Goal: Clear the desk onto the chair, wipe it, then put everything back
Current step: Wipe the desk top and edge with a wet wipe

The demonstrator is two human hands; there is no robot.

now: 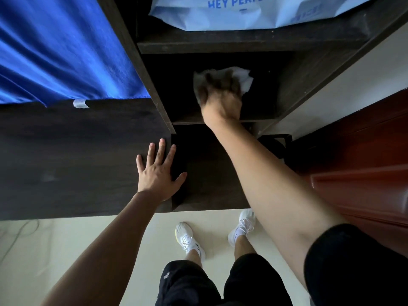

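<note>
Gripping a white cloth on the dark shelf, the blurred right hand curls around it while the left hand lies flat, fingers spread, on the surface.

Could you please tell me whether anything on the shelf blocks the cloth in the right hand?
Nothing visible does: the right hand holds the white cloth against the dark shelf; the blue bag lies on the shelf above, apart.

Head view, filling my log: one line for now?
step: wiping; right hand: holds white cloth on shelf; left hand: flat on desk
</note>
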